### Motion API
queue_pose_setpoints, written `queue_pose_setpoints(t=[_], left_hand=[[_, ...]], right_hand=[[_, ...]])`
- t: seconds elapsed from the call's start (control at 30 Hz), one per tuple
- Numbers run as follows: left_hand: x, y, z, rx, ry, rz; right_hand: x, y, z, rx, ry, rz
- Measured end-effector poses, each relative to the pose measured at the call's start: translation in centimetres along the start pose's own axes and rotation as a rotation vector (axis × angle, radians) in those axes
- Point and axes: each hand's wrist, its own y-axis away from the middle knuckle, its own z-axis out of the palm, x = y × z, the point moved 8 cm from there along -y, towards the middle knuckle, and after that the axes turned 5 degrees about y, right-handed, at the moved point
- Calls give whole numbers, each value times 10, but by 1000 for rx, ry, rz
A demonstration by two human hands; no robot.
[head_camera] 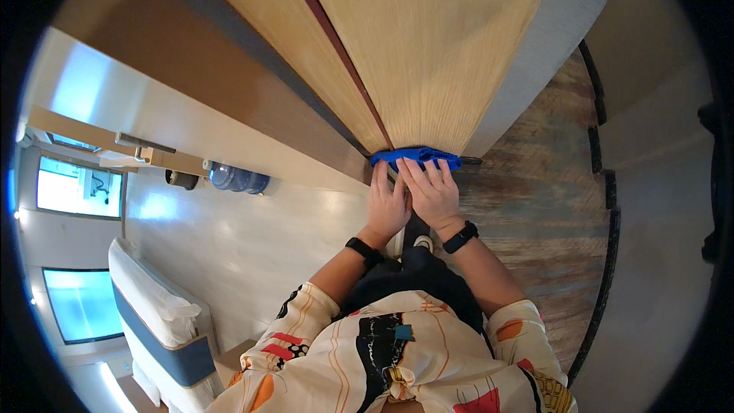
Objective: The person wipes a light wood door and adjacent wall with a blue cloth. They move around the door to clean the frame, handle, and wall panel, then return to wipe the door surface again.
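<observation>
A folded blue cloth (421, 155) lies against the lower visible part of a light wood door frame (436, 51). My left hand (388, 203) presses on the cloth's left portion with outstretched fingers. Close beside it, my right hand (434, 194) spreads its fingertips over the middle and right of the same cloth. Both palms face the wood, so what the fingertips grip underneath is hidden. A dark red strip (332, 40) runs along the wood and meets the cloth's upper edge.
An open door (229, 120) with a metal handle (143, 143) stands at the left. Beyond it are a blue water jug (238, 178), a dark bin (181, 179) and a bed (155, 310). Worn-looking wood flooring (516, 201) and a grey wall (659, 229) lie at the right.
</observation>
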Motion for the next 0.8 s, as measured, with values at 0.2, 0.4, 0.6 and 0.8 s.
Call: queue_pose_setpoints(t=[0.2, 0.4, 0.6, 0.8], left_hand=[[15, -18, -33, 64, -28, -51], [68, -76, -114, 392, -149, 199], [70, -70, -92, 253, -140, 313], [70, -66, -89, 177, -149, 332]], right_hand=[[7, -12, -16, 48, 32, 26], [24, -77, -90, 362, 62, 108], [22, -58, -76, 282, 141, 118], [25, -50, -75, 197, 91, 112]])
